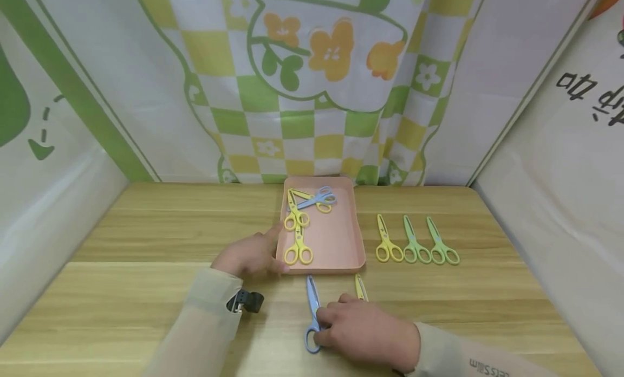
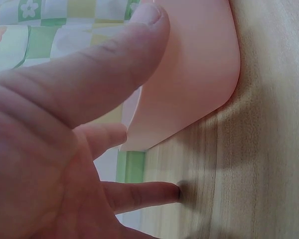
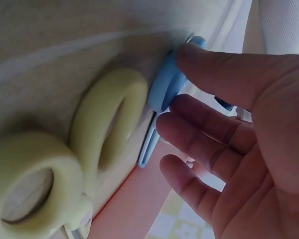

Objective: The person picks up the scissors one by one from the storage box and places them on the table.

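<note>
My left hand (image 1: 253,255) touches the left side of a pink tray (image 1: 336,270), its fingers spread and fairly straight. Three yellow scissors (image 1: 299,252) and one pair of blue scissors (image 1: 325,195) lie in the tray, some overlapping. In front of it, my right hand (image 1: 363,328) pinches one handle loop of another pair of blue scissors (image 1: 312,296), which lies on the table. The right wrist view shows my thumb and fingertips at that blue loop (image 3: 165,82). Beneath my right hand are yellow scissors (image 3: 109,119), their handles hidden in the head view.
Right of the tray, one pair of yellow scissors (image 1: 384,241) and two green pairs (image 1: 413,241) lie in a row on the wooden table (image 1: 170,225). A checked curtain (image 1: 297,122) hangs behind the tray. White printed sheets flank both sides.
</note>
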{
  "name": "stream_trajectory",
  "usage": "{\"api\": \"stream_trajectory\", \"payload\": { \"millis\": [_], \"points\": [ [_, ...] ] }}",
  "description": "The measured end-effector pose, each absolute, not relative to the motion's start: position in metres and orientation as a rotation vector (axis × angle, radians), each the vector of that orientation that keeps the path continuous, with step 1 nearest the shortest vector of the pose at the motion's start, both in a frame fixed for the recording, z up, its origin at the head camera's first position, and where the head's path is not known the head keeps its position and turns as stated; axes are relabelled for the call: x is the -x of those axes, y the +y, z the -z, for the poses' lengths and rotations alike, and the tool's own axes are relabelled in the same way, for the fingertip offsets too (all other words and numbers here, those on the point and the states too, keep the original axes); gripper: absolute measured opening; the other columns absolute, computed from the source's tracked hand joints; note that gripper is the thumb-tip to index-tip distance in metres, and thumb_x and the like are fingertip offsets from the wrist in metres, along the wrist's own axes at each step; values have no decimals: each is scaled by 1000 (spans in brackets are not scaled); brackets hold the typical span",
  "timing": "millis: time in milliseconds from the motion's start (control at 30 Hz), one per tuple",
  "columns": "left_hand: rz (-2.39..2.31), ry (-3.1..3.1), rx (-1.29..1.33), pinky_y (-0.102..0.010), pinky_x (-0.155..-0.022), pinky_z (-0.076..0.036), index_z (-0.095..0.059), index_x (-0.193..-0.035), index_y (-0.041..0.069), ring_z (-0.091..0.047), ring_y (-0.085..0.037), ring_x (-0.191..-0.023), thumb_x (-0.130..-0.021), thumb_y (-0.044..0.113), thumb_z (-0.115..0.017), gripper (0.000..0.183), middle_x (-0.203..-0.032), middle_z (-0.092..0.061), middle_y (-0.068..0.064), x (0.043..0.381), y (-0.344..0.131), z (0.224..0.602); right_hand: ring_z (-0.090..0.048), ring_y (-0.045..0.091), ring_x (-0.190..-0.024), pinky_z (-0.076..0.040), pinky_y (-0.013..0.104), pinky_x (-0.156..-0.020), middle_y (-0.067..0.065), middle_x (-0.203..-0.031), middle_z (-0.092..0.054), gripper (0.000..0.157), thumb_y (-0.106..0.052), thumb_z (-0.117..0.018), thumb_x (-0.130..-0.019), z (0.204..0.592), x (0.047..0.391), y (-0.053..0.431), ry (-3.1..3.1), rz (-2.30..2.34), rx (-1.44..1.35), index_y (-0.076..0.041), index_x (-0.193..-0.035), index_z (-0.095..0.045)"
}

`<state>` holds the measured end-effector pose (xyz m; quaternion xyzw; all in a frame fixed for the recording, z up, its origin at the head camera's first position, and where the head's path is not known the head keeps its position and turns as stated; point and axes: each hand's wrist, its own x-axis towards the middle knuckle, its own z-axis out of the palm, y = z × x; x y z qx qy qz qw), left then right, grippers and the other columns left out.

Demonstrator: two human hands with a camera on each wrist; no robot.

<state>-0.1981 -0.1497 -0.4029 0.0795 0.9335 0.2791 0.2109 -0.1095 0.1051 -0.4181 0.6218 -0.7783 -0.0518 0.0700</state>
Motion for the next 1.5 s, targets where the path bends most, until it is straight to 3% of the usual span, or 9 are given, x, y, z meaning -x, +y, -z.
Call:
{"api": "stream_trajectory", "payload": {
  "millis": [333, 467, 633, 767, 867, 967, 1067, 1267, 1500],
  "points": [
    [-776, 2579, -239, -61, -102, -18, -10, -151, 16, -22, -43, -132, -72, 42, -77, 107, -141, -35, -26, 195, -148, 397, -41, 4, -66, -27, 21, -54, -12, -81, -44, 8, -38, -64, -85, 420, 107, 104, -2353, 134, -1850, -33, -92, -66],
    [-799, 2569, -215, -62, -102, -17, -10, -152, 17, -20, -43, -133, -70, 44, -77, 109, -143, -32, -26, 195, -149, 395, -48, 5, -74, -34, 21, -60, -11, -88, -50, 20, -41, -65, -84, 414, 113, 106, -2319, -6, -1806, -27, -99, -67],
    [-813, 2563, -200, -62, -102, -17, -10, -152, 18, -19, -43, -133, -71, 44, -77, 108, -144, -29, -26, 198, -150, 400, -53, 20, -106, -45, 36, -87, 5, -122, -53, 57, -47, -66, -82, 398, 143, 119, -2445, -454, -1375, -13, -126, -57],
    [-797, 2569, -207, -61, -102, -18, -8, -152, 20, -20, -42, -133, -72, 43, -76, 108, -144, -30, -26, 199, -151, 402, -41, 38, -122, -39, 52, -94, 18, -147, -28, 103, -61, -71, -70, 395, 175, 135, -2735, -640, -890, -12, -148, -25],
    [-789, 2569, -198, -61, -102, -18, -7, -152, 22, -20, -42, -134, -71, 43, -77, 108, -144, -30, -26, 198, -150, 403, -27, 38, -132, -23, 62, -100, 21, -150, -18, 124, -66, -73, -62, 401, 194, 143, -2939, -685, -742, -11, -151, -7],
    [-796, 2567, -175, -62, -102, -18, -7, -152, 24, -19, -42, -134, -72, 42, -77, 108, -144, -29, -26, 198, -150, 403, -19, 29, -136, -3, 68, -99, 16, -152, -17, 130, -68, -73, -59, 410, 207, 149, -3070, -692, -725, -13, -151, 0],
    [-804, 2563, -167, -62, -102, -17, -8, -152, 24, -18, -42, -134, -72, 41, -77, 107, -145, -29, -25, 198, -149, 403, -28, 25, -133, 6, 67, -98, 10, -153, -17, 134, -70, -73, -56, 417, 214, 152, -3155, -651, -745, -15, -151, 4],
    [-795, 2568, -188, -61, -102, -19, -9, -152, 21, -22, -42, -133, -73, 41, -77, 106, -143, -31, -26, 199, -149, 405, -33, 23, -131, 7, 67, -98, 5, -154, -12, 138, -73, -72, -54, 422, 218, 153, -3236, -513, -800, -16, -150, 10],
    [-782, 2575, -199, -60, -103, -18, -10, -152, 18, -20, -41, -134, -73, 41, -77, 106, -143, -33, -24, 198, -149, 403, -52, 26, -115, 4, 69, -97, 7, -148, -33, 135, -76, -70, -52, 426, 221, 153, -3203, -467, -784, -18, -151, 3]
  ]
}}
